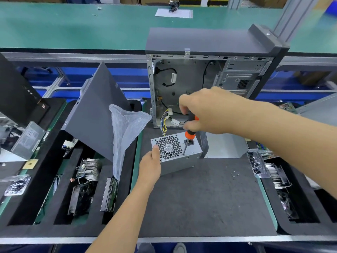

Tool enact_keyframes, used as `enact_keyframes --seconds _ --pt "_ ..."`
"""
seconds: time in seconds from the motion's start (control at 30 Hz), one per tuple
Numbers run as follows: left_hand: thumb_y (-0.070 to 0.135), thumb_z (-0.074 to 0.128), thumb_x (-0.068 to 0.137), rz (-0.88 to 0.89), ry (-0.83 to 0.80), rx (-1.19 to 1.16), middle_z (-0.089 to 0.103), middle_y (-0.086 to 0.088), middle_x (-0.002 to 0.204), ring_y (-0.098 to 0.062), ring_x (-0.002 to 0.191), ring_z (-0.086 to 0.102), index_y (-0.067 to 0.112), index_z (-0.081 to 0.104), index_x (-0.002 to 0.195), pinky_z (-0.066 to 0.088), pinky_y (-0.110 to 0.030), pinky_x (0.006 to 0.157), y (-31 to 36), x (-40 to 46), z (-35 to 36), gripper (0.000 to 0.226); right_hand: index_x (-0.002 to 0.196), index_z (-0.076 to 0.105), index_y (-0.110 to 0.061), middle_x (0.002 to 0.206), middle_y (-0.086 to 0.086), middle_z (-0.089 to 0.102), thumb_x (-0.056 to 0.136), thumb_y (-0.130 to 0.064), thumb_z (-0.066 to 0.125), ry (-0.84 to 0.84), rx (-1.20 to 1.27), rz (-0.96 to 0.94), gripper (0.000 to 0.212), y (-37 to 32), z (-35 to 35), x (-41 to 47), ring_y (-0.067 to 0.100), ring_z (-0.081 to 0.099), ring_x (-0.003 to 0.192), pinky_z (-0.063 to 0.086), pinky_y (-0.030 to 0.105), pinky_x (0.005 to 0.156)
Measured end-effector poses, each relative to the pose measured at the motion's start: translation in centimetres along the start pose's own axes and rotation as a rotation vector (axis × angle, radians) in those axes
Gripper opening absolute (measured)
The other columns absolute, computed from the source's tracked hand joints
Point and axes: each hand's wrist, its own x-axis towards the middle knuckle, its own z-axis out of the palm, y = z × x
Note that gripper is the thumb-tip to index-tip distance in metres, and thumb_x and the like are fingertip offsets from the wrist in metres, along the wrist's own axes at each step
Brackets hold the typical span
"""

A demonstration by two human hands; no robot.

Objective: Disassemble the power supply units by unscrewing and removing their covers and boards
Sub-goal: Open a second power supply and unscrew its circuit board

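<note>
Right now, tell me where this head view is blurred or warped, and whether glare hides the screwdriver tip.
Head view: wide-angle bending bows the bench rails and the computer case near the edges; the right hand shows slight motion blur at its fingers; even overhead light, soft shadows, no glare on the power supply unit, so the screwdriver tip at the fan grille's corner reads clearly; the left hand is sharp.

Bare mat (209, 198) before power supply (179, 157); open case (200, 84) close behind.
</note>
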Motion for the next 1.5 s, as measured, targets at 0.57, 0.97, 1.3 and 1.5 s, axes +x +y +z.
enact_keyframes --seconds 0.57,0.97,1.3,1.5 --pt "0.054 0.032 0.104 0.012 -0.021 0.001 0.030 0.014 0.042 -0.013 0.056 0.028 0.023 0.027 0.063 0.024 -0.032 0.056 0.2 -0.3 -0.1 0.052 0.119 0.052 -0.025 0.097 0.005 0.063 0.103 -0.038 0.037 -0.182 0.354 0.149 0.026 -0.1 -0.6 0.4 0.020 0.064 0.070 0.051 0.034 0.065" --pt "0.056 0.032 0.103 0.016 -0.015 0.015 0.027 0.011 0.050 -0.014 0.056 0.028 0.022 0.028 0.064 0.024 -0.033 0.055 0.0 -0.2 -0.1 0.052 0.134 0.036 -0.026 0.102 0.013 0.051 0.093 -0.072 0.025 -0.179 0.274 0.346 0.062 -0.5 -0.3 0.0 0.028 0.057 0.074 0.048 0.038 0.064" --pt "0.055 0.032 0.104 0.012 -0.018 0.010 0.028 0.012 0.057 -0.014 0.059 0.028 0.020 0.028 0.066 0.025 -0.032 0.057 0.0 -0.1 -0.1 0.052 0.154 0.007 -0.030 0.125 0.012 0.054 0.095 -0.036 0.062 -0.212 0.293 0.169 0.081 0.6 -0.4 0.4 0.032 0.064 0.095 0.052 0.038 0.067" --pt "0.054 0.034 0.104 -0.006 0.002 0.000 0.028 0.012 0.049 -0.013 0.056 0.027 0.024 0.027 0.062 0.024 -0.031 0.055 0.0 0.1 -0.1 0.052 0.149 0.028 -0.041 0.149 -0.005 0.034 0.077 -0.031 0.083 -0.217 0.356 0.088 0.091 0.7 -0.8 0.1 0.021 0.049 0.117 0.047 0.042 0.095"
